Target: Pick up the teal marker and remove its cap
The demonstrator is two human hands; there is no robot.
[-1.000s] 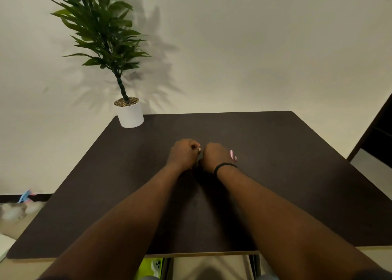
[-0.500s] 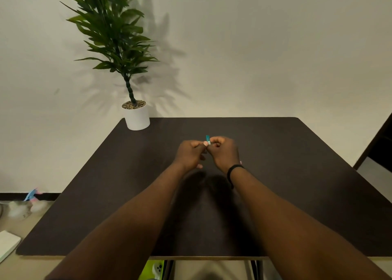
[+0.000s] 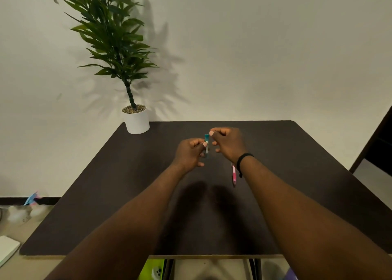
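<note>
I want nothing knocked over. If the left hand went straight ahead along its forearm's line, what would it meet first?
Probably nothing on the table: the left hand points toward the bare far edge, right of the potted plant. Depth is unclear.

Both forearms reach toward twelve o'clock. The left hand and right hand meet there, fingers curled, thumbs pinching.

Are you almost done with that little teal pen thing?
Not yet. Done: the teal pen is up off the table. In hand: the left hand pinches its lower part and the right hand pinches its top end. Left: the pink pen lies untouched on the table by the right wrist.
</note>
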